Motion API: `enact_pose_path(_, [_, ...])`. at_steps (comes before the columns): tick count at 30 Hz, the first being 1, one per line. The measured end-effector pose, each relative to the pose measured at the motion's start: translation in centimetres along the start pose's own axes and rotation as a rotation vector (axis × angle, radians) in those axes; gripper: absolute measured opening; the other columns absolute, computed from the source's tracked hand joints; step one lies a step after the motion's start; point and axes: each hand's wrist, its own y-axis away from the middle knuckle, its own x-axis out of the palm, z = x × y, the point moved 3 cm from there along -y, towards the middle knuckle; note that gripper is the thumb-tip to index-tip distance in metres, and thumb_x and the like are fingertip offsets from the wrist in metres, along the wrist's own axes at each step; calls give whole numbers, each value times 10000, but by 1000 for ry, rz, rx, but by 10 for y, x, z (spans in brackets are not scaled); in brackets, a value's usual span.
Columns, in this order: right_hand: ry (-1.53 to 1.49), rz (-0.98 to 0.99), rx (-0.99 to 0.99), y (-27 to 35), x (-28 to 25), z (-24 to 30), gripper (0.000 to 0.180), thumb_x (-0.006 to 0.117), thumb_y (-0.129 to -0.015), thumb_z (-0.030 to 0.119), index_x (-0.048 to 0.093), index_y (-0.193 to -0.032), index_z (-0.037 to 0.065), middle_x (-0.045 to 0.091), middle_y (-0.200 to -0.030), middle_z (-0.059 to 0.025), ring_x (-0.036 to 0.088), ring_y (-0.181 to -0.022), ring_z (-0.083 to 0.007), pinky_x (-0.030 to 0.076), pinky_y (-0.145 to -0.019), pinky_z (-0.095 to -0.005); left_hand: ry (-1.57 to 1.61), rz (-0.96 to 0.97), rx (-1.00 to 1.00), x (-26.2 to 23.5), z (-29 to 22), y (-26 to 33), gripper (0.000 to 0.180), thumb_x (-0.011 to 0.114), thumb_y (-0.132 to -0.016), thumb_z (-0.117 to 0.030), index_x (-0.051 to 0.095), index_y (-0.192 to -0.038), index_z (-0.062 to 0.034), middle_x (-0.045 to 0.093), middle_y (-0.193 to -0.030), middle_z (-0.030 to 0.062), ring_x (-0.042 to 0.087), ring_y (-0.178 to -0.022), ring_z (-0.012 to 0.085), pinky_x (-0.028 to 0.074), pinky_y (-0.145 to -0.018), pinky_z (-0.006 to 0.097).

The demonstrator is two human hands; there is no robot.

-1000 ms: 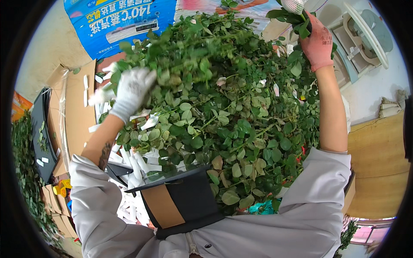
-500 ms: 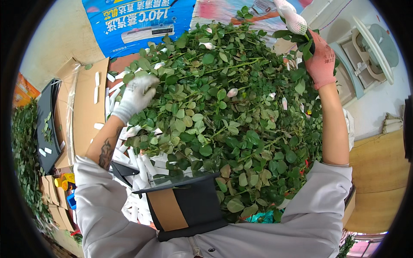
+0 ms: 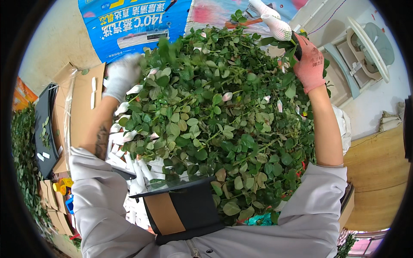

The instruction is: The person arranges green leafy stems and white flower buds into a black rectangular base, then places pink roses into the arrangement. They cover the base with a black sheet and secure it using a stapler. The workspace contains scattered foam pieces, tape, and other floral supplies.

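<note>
Both your gloved hands are at the far side of a big heap of leafy green rose stems (image 3: 215, 129).

Your left hand (image 3: 122, 75), in a white glove, rests blurred on the heap's upper left edge; I cannot tell whether it grips anything. Your right hand (image 3: 309, 64), in a pink glove, is closed around stems at the upper right, just beside white net-sleeved rosebuds (image 3: 275, 26). Flat brown cardboard (image 3: 81, 107) lies left of the heap.

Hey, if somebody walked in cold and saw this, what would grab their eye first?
First the big heap of leafy stems with small pale buds, filling the middle of the view. Next the gloved hands: the right hand in a pink glove grips a stem at the heap's upper right edge, and the left hand in a white glove is at its upper left. A blue printed bag lies beyond the heap.
</note>
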Motion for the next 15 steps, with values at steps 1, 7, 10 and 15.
enact_pose_path(1, [25, 4, 3, 3, 1, -4, 518, 679, -798, 194, 531, -1294, 193, 629, -1169, -66, 614, -1037, -302, 510, -871, -412, 19, -85, -14, -27, 5, -11, 296, 564, -866, -220, 632, -1153, -203, 672, -1049, 95, 655, -932, 305, 524, -796, 423])
enact_pose_path(7, [52, -5, 21, 2, -1, -2, 519, 683, -806, 213, 524, -1299, 197, 630, -1167, -65, 615, -1043, -300, 514, -862, -416, 22, -45, -47, -54, 101, 6, 273, 507, -917, -250, 635, -1154, -202, 689, -972, 139, 663, -891, 335, 525, -752, 447])
enact_pose_path(10, [36, 6, 37, 4, -1, -4, 523, 686, -804, 217, 522, -1301, 196, 628, -1170, -66, 614, -1048, -302, 514, -861, -416, 365, 277, -321, -21, 88, 50, 316, 520, -934, -284, 640, -1209, -189, 704, -891, 165, 703, -727, 240, 546, -648, 391])
enact_pose_path(15, [7, -32, -9, 2, 4, 0, 531, 686, -794, 199, 524, -1300, 179, 628, -1160, -67, 613, -1039, -304, 512, -854, -419, 294, 322, 179, 38, 15, 121, 336, 586, -876, -288, 641, -1107, -50, 661, -918, 171, 642, -897, 356, 501, -831, 440])
